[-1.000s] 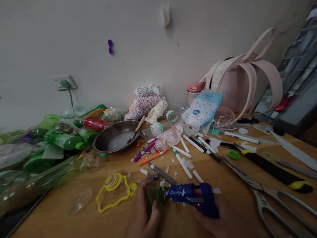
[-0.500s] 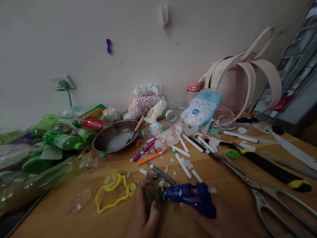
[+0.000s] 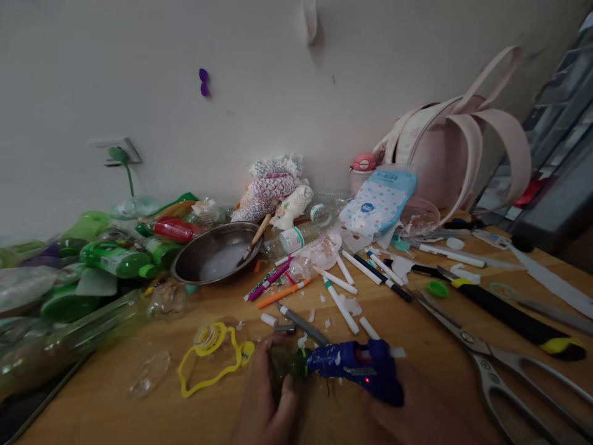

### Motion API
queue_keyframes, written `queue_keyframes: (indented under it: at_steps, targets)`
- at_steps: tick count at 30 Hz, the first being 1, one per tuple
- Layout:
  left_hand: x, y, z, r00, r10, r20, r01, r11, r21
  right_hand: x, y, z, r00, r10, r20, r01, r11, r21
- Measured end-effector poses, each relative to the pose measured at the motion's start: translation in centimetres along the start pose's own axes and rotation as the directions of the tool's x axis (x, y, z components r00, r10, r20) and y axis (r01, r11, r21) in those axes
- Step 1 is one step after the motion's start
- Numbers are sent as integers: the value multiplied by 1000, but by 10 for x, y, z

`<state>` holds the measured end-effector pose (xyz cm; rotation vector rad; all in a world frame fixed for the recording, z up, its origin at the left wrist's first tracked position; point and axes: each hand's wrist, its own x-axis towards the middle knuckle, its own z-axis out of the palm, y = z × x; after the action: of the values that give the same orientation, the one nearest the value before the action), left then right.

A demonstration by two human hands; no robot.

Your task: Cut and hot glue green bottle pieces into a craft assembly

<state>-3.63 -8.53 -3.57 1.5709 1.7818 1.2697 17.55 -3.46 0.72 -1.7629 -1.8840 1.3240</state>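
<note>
My right hand (image 3: 407, 402) is closed around the grip of a blue hot glue gun (image 3: 356, 364), whose small red light is lit and whose pale glue stick pokes out the back. The gun's nozzle points left and meets a dark green plastic bottle piece (image 3: 283, 366); the exact contact is hard to make out. My left hand (image 3: 266, 395) wraps round that piece, thumb in front. Just beyond lie a grey marker (image 3: 303, 324) and white scraps. Left of my left hand rests a yellow plastic loop (image 3: 210, 386) with a bottle neck ring.
Large scissors (image 3: 486, 358) and a black-yellow handled cutter (image 3: 514, 315) lie at right. Several markers (image 3: 340, 306) spread across the middle. A metal bowl (image 3: 185, 266) holds a brush. Plastic bottles (image 3: 115, 259) crowd the left. A pink backpack (image 3: 435, 154) stands against the wall.
Almost nothing differs. The view has shifted very slightly, while both hands keep the glue gun and green bottle piece together in the same place.
</note>
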Motion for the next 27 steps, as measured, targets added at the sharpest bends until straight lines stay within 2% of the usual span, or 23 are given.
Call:
queue_keyframes:
  at_steps: [6, 10, 17, 27]
  targets:
    - [-1, -6, -1, 999, 4, 33, -5, 999, 41, -1, -1, -2, 1000, -6, -9, 6, 999, -46]
    - [-1, -7, -1, 1000, 7, 11, -7, 1000, 27, 2, 0, 0, 998, -17, 56, 19, 1000, -20]
    - [1, 0, 0, 999, -33, 17, 33, 999, -26, 5, 9, 3, 1000, -29, 6, 29, 999, -37]
    - [0, -5, 1, 1000, -10, 19, 10, 1000, 7, 0, -4, -1, 999, -25, -20, 23, 996, -88]
